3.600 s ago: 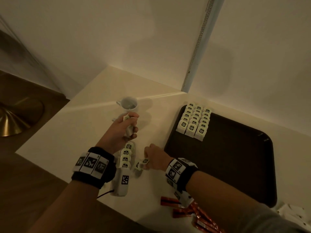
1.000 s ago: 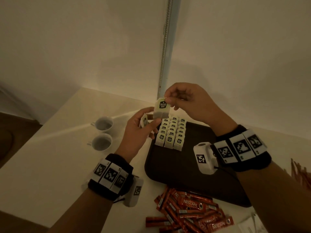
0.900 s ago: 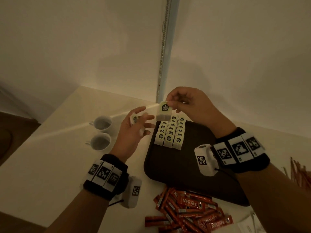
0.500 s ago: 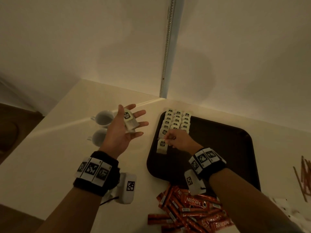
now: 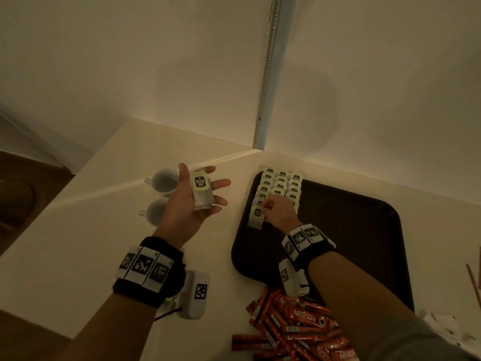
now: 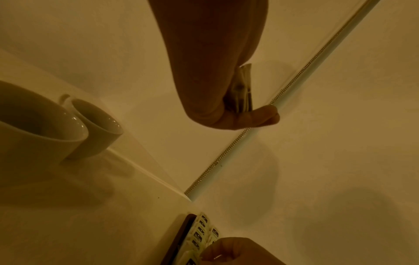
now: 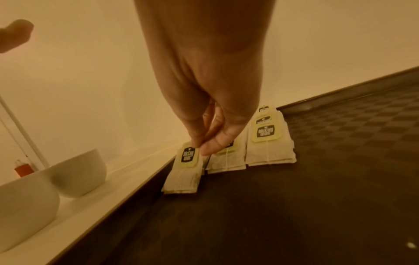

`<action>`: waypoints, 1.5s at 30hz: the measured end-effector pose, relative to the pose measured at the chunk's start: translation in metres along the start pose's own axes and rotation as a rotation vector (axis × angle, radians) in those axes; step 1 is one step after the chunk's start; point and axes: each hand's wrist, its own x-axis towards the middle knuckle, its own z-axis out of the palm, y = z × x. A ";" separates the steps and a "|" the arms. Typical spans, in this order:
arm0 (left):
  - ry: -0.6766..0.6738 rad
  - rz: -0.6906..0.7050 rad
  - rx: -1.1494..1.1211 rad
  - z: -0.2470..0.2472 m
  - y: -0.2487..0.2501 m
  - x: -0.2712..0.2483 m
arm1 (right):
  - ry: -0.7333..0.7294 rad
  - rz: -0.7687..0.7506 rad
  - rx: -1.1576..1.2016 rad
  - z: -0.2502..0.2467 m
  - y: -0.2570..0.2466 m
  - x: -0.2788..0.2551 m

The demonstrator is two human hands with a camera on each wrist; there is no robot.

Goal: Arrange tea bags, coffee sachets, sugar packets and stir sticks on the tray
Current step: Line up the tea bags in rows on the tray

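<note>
I see R hand (image 5: 278, 209) pinching tea bag (image 5: 256, 217) at near end of tray (image 5: 364, 243) rows | L hand (image 5: 192, 201) palm-up, fingers spread, w/ spare tea bags (image 5: 201, 191) lying on it

Tray (image 7: 353, 147): dark, matt, checker-textured plastic. Tea bags (image 7: 269, 152): white fibrous paper, card tags. Cups (image 6: 99, 125): glossy white ceramic. Coffee sachets (image 5: 304, 321): shiny red foil. Worktop (image 5: 78, 230): smooth cream.

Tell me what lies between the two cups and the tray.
In the head view, only the raised left hand, holding tea bags, hangs between the cups and the tray; the tabletop underneath looks bare.
</note>
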 end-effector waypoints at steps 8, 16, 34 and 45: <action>-0.036 -0.065 0.119 0.009 -0.004 0.001 | 0.150 -0.358 0.386 -0.038 -0.075 -0.026; -0.046 0.010 0.204 0.027 -0.008 -0.002 | -0.008 -0.670 0.258 -0.068 -0.122 -0.049; -0.170 0.224 0.104 0.050 -0.006 -0.012 | 0.084 -0.745 0.052 -0.140 -0.174 -0.084; -0.153 0.266 0.034 0.054 -0.004 -0.013 | 0.039 -0.736 0.137 -0.158 -0.181 -0.098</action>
